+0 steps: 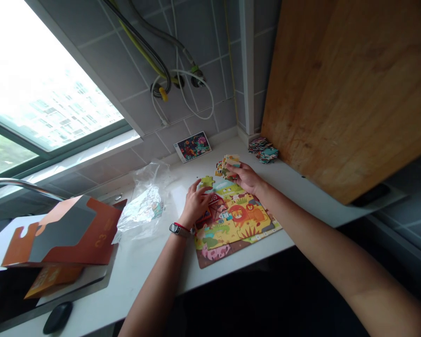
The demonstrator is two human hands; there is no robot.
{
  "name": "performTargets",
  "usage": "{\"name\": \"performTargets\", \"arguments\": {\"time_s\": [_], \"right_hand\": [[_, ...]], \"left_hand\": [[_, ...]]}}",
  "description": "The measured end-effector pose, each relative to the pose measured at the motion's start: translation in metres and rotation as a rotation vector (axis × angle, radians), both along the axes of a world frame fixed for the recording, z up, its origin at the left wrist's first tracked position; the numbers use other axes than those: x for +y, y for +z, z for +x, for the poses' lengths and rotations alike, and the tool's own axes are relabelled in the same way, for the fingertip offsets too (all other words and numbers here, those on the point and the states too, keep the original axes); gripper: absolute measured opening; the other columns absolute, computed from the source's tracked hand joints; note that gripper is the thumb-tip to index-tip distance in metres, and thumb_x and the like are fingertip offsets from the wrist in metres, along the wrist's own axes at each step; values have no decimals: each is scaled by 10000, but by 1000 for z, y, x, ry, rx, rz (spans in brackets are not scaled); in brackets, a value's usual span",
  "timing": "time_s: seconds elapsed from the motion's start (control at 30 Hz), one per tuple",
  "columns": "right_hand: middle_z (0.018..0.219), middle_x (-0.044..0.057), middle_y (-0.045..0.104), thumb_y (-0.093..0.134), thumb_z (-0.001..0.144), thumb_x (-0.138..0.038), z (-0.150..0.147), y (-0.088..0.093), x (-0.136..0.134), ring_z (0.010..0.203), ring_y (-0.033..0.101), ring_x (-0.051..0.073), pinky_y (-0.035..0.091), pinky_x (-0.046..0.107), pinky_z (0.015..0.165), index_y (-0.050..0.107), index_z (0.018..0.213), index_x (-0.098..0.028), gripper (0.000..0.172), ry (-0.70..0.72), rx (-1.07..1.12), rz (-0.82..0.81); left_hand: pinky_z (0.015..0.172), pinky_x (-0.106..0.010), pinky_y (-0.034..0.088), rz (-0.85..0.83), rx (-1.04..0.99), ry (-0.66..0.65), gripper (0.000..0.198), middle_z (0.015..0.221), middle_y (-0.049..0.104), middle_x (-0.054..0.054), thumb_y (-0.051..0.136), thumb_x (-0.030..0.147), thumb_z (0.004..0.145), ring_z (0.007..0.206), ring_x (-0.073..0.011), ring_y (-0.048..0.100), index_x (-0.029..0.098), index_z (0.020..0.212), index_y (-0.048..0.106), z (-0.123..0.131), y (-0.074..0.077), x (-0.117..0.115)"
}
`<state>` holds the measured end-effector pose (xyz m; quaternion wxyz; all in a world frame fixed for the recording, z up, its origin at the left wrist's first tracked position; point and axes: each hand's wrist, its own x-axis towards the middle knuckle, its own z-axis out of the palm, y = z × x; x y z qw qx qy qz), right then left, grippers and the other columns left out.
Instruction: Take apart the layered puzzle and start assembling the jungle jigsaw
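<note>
Left of the left grip (196, 203), a crumpled plastic bag (143, 201) lies on the bench (143, 267); that grip's fingers sit apart on a jigsaw puzzle (233, 224), by a loose green piece (207, 181). The right grip (240, 175) is clamped on a stack of puzzle pieces (226, 167) (a heap (263, 150) lies beyond it, against a wooden board (337, 93)).

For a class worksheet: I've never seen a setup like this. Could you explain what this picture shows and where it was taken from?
This picture comes from a camera worn on a person's head, looking down at their own two bare hands. No machine is involved. The right hand holds a small stack of jigsaw pieces. The left hand rests on an animal jigsaw puzzle on a white countertop. Nearby lie a pile of more pieces, a picture card, a plastic bag and an orange cardboard box.
</note>
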<state>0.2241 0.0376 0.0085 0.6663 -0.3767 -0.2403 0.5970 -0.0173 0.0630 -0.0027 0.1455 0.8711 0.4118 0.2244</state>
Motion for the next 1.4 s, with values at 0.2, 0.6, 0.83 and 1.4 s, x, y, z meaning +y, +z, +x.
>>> {"name": "performTargets", "arguments": {"time_s": [0.2,0.6,0.83,1.4], "right_hand": [[924,3,799,935,665,-286,0,-2,1,731,720,144,564,231,609,762,928,-249,316,-19,14,-35],[931,25,804,931,677,-295,-1,-3,1,763,740,163,576,244,623,760,942,-239,320,25,-8,-24],[924,29,804,939,666,-309,0,-6,1,764,747,172,579,257,631,754,950,-238,346,26,-11,-28],[974,33,804,947,665,-350,-2,-3,-1,876,734,192,611,287,705,743,945,-242,363,75,85,37]], "left_hand": [[1191,-641,332,-72,149,-8,468,1639,413,-115,496,541,1023,1535,-414,317,352,1428,637,3,-8,-2],[1147,-520,446,5,51,31,563,1540,522,-208,562,400,1008,1380,-368,558,210,1535,503,7,1,-5],[944,-431,558,-10,-225,183,520,1233,742,-161,619,349,963,1095,-301,737,203,1455,533,-1,1,5],[984,-410,578,-104,-343,-185,545,1451,634,-126,595,316,988,1203,-256,681,276,1523,495,14,27,-32]]}}
